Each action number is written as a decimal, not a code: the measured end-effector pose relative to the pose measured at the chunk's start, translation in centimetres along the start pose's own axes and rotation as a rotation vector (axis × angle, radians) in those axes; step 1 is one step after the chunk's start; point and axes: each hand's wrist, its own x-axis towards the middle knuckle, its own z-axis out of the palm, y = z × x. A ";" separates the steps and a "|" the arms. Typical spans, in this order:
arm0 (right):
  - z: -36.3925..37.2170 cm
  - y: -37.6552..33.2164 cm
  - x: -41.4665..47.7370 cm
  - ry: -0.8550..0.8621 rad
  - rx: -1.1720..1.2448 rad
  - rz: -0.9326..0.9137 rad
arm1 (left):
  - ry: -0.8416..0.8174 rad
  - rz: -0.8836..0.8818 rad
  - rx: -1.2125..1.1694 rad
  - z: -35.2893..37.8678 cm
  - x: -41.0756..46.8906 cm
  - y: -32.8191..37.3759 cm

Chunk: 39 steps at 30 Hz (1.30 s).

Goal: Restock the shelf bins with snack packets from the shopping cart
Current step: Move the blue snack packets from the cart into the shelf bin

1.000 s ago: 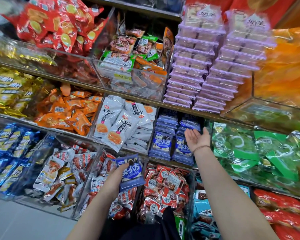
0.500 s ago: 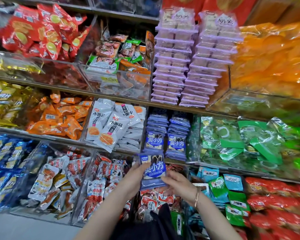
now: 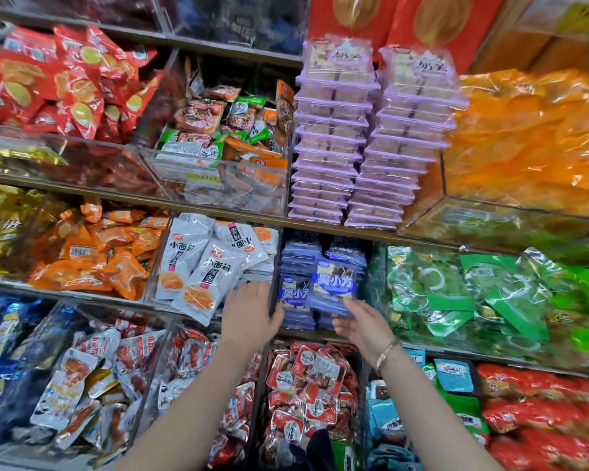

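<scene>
Blue packet (image 3: 335, 283) above right grip (image 3: 361, 326)

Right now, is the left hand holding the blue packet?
No, the right hand grips the blue packet by its lower edge, while the left hand lies open beside it.

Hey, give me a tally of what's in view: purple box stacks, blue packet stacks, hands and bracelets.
Purple box stacks: 2
Blue packet stacks: 2
Hands: 2 (left hand, right hand)
Bracelet: 1
Total: 7
</scene>
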 end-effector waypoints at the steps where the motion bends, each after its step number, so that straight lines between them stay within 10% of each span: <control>1: 0.6 -0.6 0.8 -0.004 -0.007 -0.010 | 0.022 0.015 0.005 0.3 0.0 -0.1; 25: 7.1 -3.2 10.0 0.334 0.370 -0.077 | 0.184 0.010 -0.060 1.2 0.2 -0.1; 39: 6.8 -4.8 12.3 0.379 -0.339 -0.048 | 0.221 0.015 -0.057 1.8 0.1 -0.3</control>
